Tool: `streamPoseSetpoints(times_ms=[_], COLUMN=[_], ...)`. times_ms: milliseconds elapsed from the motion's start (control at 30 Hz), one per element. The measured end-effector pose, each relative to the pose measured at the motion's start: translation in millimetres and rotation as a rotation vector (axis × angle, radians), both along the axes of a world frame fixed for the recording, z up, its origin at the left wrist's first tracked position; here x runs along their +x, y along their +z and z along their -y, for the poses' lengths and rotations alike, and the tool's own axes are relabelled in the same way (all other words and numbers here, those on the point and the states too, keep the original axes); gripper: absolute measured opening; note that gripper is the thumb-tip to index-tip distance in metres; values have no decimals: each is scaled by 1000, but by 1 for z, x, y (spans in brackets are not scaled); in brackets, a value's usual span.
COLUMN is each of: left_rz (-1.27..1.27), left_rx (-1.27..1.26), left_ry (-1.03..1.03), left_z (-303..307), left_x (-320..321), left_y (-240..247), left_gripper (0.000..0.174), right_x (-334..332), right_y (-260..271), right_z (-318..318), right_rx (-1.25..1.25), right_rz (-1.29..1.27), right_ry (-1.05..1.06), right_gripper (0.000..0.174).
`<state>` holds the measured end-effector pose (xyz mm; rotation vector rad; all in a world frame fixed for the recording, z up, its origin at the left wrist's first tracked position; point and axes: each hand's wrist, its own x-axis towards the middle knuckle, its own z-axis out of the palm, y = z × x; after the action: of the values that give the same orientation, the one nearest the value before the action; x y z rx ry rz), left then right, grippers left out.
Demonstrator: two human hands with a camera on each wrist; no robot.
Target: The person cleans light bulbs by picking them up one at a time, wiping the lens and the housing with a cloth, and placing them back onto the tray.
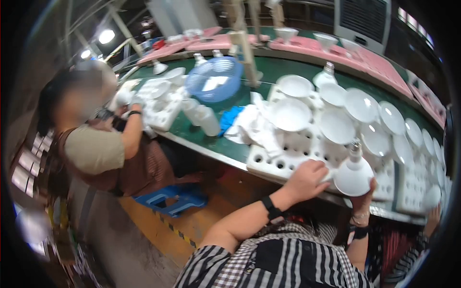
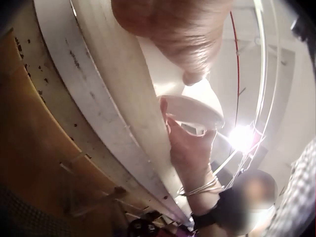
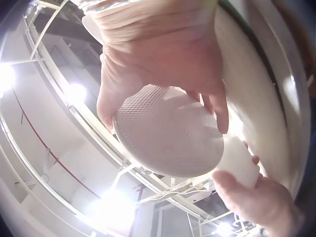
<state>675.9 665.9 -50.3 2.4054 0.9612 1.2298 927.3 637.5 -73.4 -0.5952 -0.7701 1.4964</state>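
In the head view a white cone-shaped lamp (image 1: 354, 177) with a metal screw base pointing up is gripped near its rim by my right hand (image 1: 362, 199). The right wrist view shows my right hand's fingers (image 3: 163, 54) spread around the lamp's textured round face (image 3: 170, 136). My left hand (image 1: 307, 181) is just left of the lamp, by the foam tray's (image 1: 269, 164) front edge, fingers bent. In the right wrist view my left hand (image 3: 261, 197) holds a white object (image 3: 236, 163), which I cannot identify. The left wrist view has my left hand (image 2: 173, 29) above the lamp (image 2: 190, 109).
Rows of white lamps (image 1: 362, 105) stand in foam trays on the right. Left of them lie a white cloth (image 1: 254, 125), a blue cloth (image 1: 231, 119), bottles (image 1: 208, 121) and a blue basket (image 1: 214, 79). Another person (image 1: 98, 144) works at the table's left.
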Motion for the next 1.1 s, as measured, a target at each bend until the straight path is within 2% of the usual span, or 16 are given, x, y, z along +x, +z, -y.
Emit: streamPoseSetpoints(times_ms=[67,100,200,267,400,533,800,833,933,1000,1100], left_rz=[-154,-166,-274,-302,-248,-249,-281,-273,-293,-275,-270], left_rx=[35,28,35,76,75,81,74,69,75,93,53], left_ry=[30,57,159,151,25,-51,-121,-115,-109,-146,-166], left_z=[6,10,18,16,5,0,1,3,7,7,13], left_x=[3,6,8,7,-2,-15,-33,-33,-31,-25,-10], left_y=[-3,-3,1,-5,-5,-8,-5,-6,-6,-14,-3], left_gripper=[46,48,53,52,44,49,48,49,51,55,51], right_x=[16,5,9,16,23,30,28,22,16,17,11], right_y=[-14,9,23,27,25,31,56,61,70,55,54], right_z=[7,15,22,24,31,38,55,54,59,46,42], right_rx=[-31,-14,-10,14,24,23,6,-24,-40,-1,-39], right_rz=[2,38,-30,-47,-90,-115,-38,33,10,-52,-85], right_ry=[-62,-117,-121,-128,-142,-140,-125,-183,-104,-71,-83], right_gripper=[89,88,97,99,99,101,109,118,110,111,106])
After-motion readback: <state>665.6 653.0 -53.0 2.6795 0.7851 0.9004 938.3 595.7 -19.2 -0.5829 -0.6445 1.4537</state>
